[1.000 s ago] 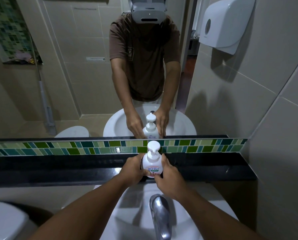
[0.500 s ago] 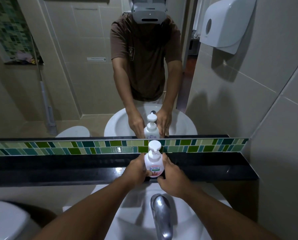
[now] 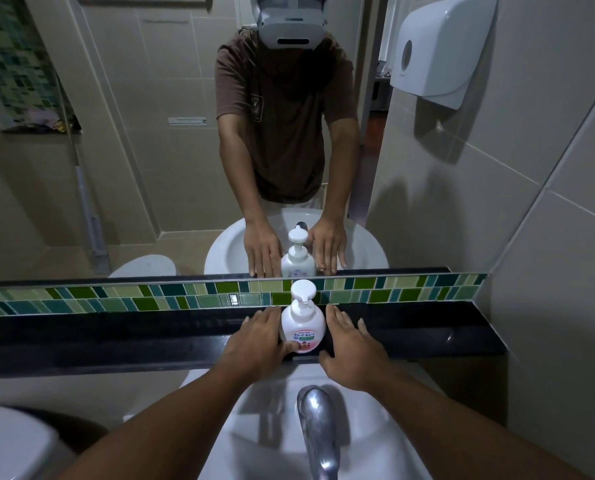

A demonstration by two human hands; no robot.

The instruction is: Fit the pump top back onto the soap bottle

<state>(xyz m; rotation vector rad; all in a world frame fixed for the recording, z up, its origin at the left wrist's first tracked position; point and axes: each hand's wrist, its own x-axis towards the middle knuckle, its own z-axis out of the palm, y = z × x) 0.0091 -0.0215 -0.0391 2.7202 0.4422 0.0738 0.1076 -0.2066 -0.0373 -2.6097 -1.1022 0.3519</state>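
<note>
Soap bottle (image 3: 303, 325) stands upright on the black counter (image 3: 116, 336), centre of frame, just below the green tile strip (image 3: 150, 299). Pump top (image 3: 303, 294) sits on its neck, looks seated; fitting appears done, nothing visibly left but letting go. Left hand (image 3: 259, 341) open, fingers flat, thumb touching the bottle's lower side, not gripping. Right hand (image 3: 349, 341) open and released, just beside the bottle, apart from it. White basin (image 3: 272, 427) and chrome tap (image 3: 318, 431) at lower centre. Mirror (image 3: 150, 168) fills the upper frame; white wall dispenser (image 3: 441, 50) upper right on beige tiles
</note>
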